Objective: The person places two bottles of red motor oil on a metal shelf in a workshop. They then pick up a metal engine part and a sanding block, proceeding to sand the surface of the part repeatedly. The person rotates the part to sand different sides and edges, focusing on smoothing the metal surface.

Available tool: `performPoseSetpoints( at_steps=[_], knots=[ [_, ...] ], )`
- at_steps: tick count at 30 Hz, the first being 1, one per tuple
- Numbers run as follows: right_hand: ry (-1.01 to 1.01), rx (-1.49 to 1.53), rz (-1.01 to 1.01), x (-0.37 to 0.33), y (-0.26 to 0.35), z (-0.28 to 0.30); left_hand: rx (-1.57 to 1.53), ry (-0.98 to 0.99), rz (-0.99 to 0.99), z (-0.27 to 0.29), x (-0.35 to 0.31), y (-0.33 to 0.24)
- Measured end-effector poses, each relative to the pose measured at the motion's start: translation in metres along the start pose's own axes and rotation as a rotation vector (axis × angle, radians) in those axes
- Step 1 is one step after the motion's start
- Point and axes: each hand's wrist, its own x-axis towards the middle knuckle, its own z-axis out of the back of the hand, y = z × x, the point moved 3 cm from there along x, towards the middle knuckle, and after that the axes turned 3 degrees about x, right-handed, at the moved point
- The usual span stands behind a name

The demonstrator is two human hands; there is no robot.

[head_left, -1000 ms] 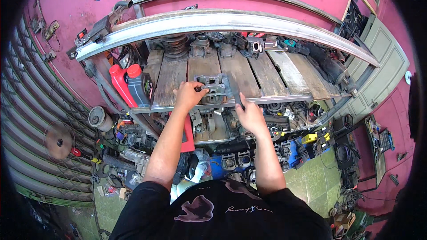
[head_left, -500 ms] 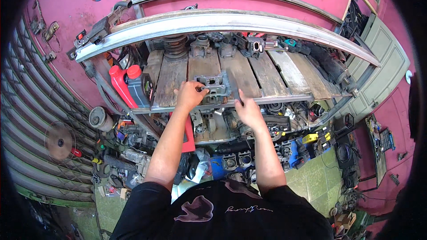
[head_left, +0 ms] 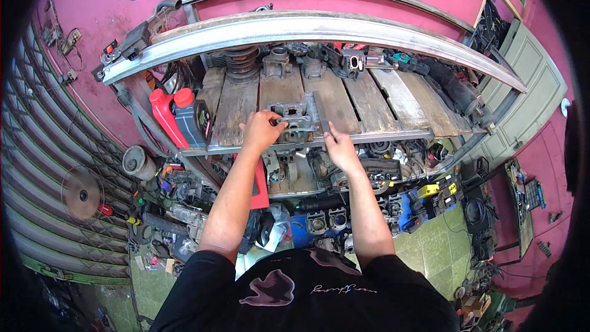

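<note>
**A:** ok so what's the left hand (head_left: 260, 131) doing?

**B:** its fingers are clamping the left side of a grey, blocky metal engine part (head_left: 294, 120), which is sitting at the front edge of a weathered wooden-plank table (head_left: 375, 107).

**A:** and the right hand (head_left: 339, 149)?

**B:** fingers are gripping the near end of a long, flat, dark grey bar (head_left: 321, 110). it's running just beside the part's right side, can't tell if they're touching tbh. a red plastic bottle (head_left: 165, 117) is standing off left.
</note>
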Motion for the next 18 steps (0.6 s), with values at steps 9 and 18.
performPoseSetpoints(
  at_steps=[9,18],
  knots=[
    [-0.089,-0.363,0.042,-0.012,0.005,0.007,0.032,0.044,0.052,0.011,-0.002,-0.015],
    [-0.089,-0.673,0.057,-0.035,0.037,-0.004,-0.031,0.131,0.145,0.003,0.001,-0.002]
  ],
)
